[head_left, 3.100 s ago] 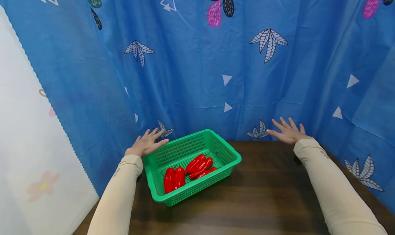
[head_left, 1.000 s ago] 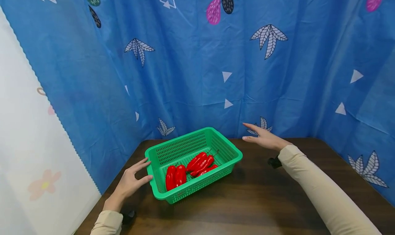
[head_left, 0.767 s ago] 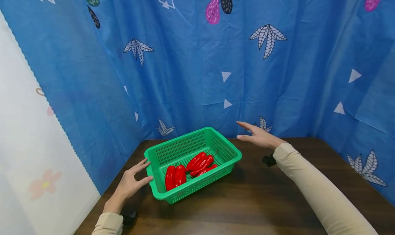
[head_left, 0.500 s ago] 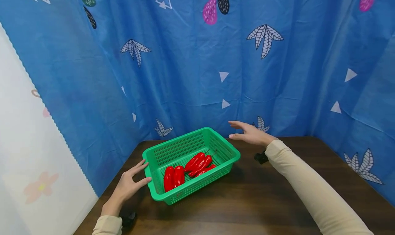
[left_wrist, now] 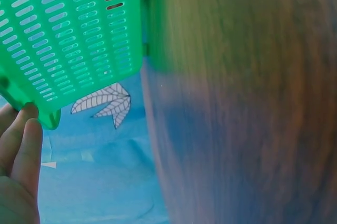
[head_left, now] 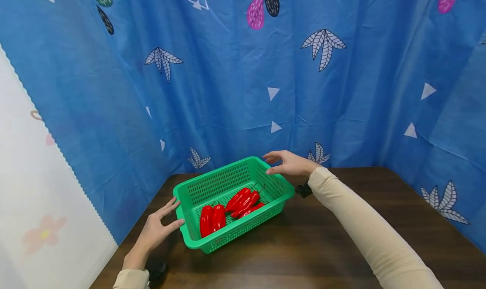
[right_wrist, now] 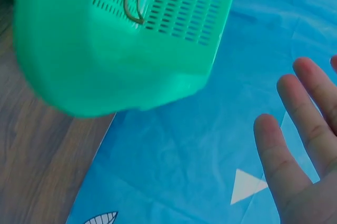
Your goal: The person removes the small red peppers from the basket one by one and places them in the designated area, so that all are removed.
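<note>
A green plastic basket (head_left: pixel 248 223) with slotted walls stands on the table, set at a slant. Several glossy red peppers (head_left: pixel 213 219) lie in it, some at its left side and others near the middle; thin stems (right_wrist: pixel 131 5) show in the right wrist view. My left hand (head_left: pixel 156 228) is at the basket's left end, thumb and fingers apart, fingertips right at the rim (left_wrist: pixel 50 118). Over the far right corner hovers my right hand (head_left: pixel 290 163), holding nothing. Its fingers (right_wrist: pixel 276 155) are extended and spread apart from the basket in the right wrist view.
The dark wooden table (head_left: pixel 322 238) reaches back to a blue patterned curtain (head_left: pixel 228 90) close behind the basket. A white flowered cloth (head_left: pixel 45 196) hangs at the left. Dark wrist cameras (head_left: pixel 303 190) sit under both wrists.
From a wide spread, my left hand has come down to the basket's left rim and stayed there. My right hand has swept left to the basket's right end. The peppers lie as before.
</note>
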The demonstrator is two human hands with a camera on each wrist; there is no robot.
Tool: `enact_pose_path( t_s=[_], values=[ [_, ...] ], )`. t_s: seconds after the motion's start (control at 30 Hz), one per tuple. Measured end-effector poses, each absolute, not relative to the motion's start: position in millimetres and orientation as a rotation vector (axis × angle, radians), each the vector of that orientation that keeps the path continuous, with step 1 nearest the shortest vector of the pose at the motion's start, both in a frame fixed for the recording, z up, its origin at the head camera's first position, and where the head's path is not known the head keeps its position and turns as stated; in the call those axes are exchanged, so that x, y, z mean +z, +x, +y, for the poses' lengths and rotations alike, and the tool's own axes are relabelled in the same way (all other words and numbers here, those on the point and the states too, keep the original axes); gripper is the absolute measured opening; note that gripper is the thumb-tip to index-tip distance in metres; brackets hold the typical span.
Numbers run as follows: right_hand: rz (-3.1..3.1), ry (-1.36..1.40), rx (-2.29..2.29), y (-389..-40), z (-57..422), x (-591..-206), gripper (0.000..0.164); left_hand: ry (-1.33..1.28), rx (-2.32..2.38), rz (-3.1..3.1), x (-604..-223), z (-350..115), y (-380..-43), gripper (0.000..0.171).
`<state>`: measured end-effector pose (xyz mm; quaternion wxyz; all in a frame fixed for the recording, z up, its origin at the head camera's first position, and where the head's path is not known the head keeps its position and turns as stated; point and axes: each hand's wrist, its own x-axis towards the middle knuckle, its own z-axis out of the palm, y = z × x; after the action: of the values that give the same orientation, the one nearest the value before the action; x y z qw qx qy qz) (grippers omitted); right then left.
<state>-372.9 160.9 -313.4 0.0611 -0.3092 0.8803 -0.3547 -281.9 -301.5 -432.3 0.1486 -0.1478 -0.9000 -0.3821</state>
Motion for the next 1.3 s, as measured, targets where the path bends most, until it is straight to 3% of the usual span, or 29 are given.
enact_pose_path(
  t_s=[0.83,1.3],
  values=[
    [2.417,-0.907,-1.088,-404,119,-328,0.062,-0.481,-1.327,-2.452,-442,-300,-283,0.062],
    [2.328,-0.873,-0.962,-419,107,-344,0.051,-0.457,-1.307,-2.454,-442,-298,-282,0.061]
  ],
)
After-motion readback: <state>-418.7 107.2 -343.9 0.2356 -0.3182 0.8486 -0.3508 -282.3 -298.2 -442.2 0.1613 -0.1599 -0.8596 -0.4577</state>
